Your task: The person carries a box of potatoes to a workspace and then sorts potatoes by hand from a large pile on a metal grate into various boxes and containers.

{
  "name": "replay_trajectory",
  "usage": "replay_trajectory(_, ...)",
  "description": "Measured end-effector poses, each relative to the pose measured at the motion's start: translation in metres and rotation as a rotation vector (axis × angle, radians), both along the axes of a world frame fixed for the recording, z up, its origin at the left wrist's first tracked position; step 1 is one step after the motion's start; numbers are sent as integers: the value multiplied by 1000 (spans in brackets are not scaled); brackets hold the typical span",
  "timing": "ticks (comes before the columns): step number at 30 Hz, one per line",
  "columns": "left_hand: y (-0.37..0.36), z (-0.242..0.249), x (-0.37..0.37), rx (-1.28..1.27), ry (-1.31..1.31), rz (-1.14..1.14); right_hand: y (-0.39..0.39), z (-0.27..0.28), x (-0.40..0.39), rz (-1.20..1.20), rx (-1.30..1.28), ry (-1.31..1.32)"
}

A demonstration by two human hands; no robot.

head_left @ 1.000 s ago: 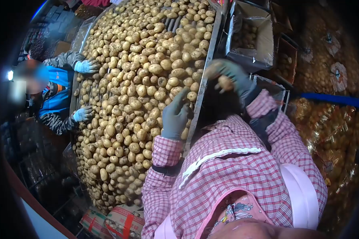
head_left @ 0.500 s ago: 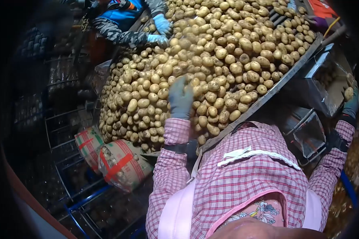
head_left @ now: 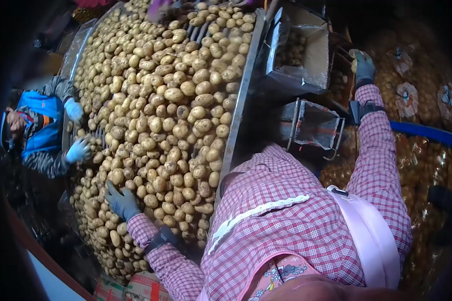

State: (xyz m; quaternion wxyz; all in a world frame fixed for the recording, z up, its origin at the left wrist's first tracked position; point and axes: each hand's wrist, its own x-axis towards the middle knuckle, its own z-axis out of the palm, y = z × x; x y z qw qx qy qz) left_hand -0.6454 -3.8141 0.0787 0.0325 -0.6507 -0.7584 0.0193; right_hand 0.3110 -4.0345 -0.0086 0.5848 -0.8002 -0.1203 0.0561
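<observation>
A broad heap of potatoes (head_left: 173,95) covers the sorting table. My left hand (head_left: 121,201), in a grey-blue glove, lies on the near left part of the heap with its fingers apart, touching potatoes and gripping none that I can see. Far out to the right, my right hand (head_left: 365,67) wears the same kind of glove. Its fingers are closed on a potato (head_left: 354,65), held over the edge of a dark crate-like container beside the cardboard box (head_left: 316,47). Whether it holds more than one potato is hard to tell.
The table's metal edge (head_left: 242,90) runs between the heap and my body. A lined, wire-framed bin (head_left: 316,125) stands near my right side. Filled net sacks (head_left: 407,60) lie at far right. Across the heap, a co-worker in a blue vest (head_left: 39,120) reaches in with gloved hands.
My view has turned right. My right arm reaches farther out with the potato, past the cardboard box. My left hand has shifted over the heap, its fingers now spread.
</observation>
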Motion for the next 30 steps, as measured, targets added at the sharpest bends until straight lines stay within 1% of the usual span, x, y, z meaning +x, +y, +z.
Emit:
replay_trajectory(1,3,3,9,-13,-42,1,-17,-14,20,-30,-43,-132)
replay_trajectory(2,9,-6,11,14,-104,-53,-27,-1,15,-57,-234,-178)
replay_trajectory(4,28,-31,17,79,-231,-150,-16,56,-38,-89,-281,3)
replay_trajectory(5,25,-9,61,8,-167,-123,-5,72,-57,-96,-301,94)
replay_trajectory(6,33,-35,50,-22,-181,-272,-8,40,-22,50,-364,-221)
replay_trajectory(7,37,-65,46,148,-99,-362,-6,36,-17,188,-301,-254)
replay_trajectory(8,37,-56,64,59,-199,-278,14,32,-30,347,-216,-270)
replay_trajectory(9,37,-45,82,-23,-290,-185,52,57,-83,287,9,14)
replay_trajectory(10,37,-45,98,-33,-134,-147,81,61,-111,419,131,159)
replay_trajectory(11,35,-38,105,-33,-131,-191,114,58,-138,553,252,315)
replay_trajectory(12,31,-42,111,87,-50,-278,153,64,-184,650,147,363)
replay_trajectory(13,33,-33,121,8,-174,-247,185,72,-234,739,39,379)
replay_trajectory(14,26,-54,119,194,-159,-283,206,67,-281,937,75,335)
replay_trajectory(15,16,-33,137,129,-264,-233,218,74,-321,1110,106,259)
replay_trajectory(16,8,-21,148,91,-312,-212,238,80,-364,1222,125,398)
replay_trajectory(17,-5,-1,163,-62,-399,-191,246,97,-420,1251,51,345)
replay_trajectory(18,-15,-10,171,-27,-349,-276,258,100,-459,1270,5,400)
replay_trajectory(19,-31,-16,173,3,-369,-379,263,108,-494,1331,18,437)
replay_trajectory(20,-46,-13,175,-69,-561,-331,275,102,-521,1399,9,518)
replay_trajectory(21,-57,-10,176,-142,-753,-279,283,95,-545,1465,59,716)
replay_trajectory(22,-63,-8,168,-64,-760,-290,293,85,-566,1541,53,685)
replay_trajectory(23,-68,-4,153,10,-765,-301,303,74,-581,1616,-40,647)
replay_trajectory(24,-70,2,139,82,-772,-312,308,71,-600,1646,-58,611)
replay_trajectory(25,-69,16,125,86,-800,-208,318,64,-618,1679,-90,470)
replay_trajectory(26,-67,31,109,89,-823,-107,331,56,-637,1714,-52,241)
replay_trajectory(27,-67,30,90,136,-780,-77,343,59,-656,1744,-46,195)
replay_trajectory(28,-65,27,73,184,-734,-49,359,52,-674,1798,-16,60)
replay_trajectory(29,-61,31,64,202,-727,-17,369,42,-698,1751,-26,-65)
replay_trajectory(30,-56,35,57,216,-722,12,371,53,-713,1773,-48,-218)
